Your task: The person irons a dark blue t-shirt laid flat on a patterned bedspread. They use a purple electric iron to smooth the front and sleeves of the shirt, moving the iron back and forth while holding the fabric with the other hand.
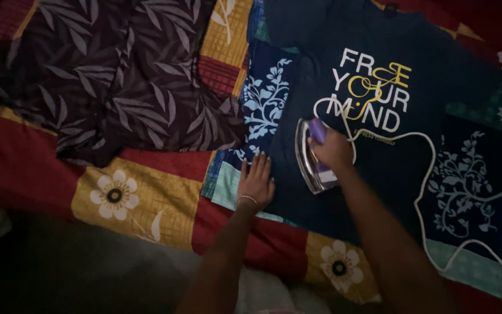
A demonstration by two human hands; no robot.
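The right hand point(333, 148) is wrapped around the purple handle of an electric iron point(314, 156), whose soleplate rests on the lower part of a dark blue T-shirt point(373, 134), just below and left of the shirt's printed chest. The iron's long axis runs nearly straight away from the person. The left hand point(255, 183) lies flat with fingers spread, pressing near the shirt's left edge, just left of the iron, on a blue floral cloth point(265, 99). A white cord point(422, 192) loops across the shirt to the right.
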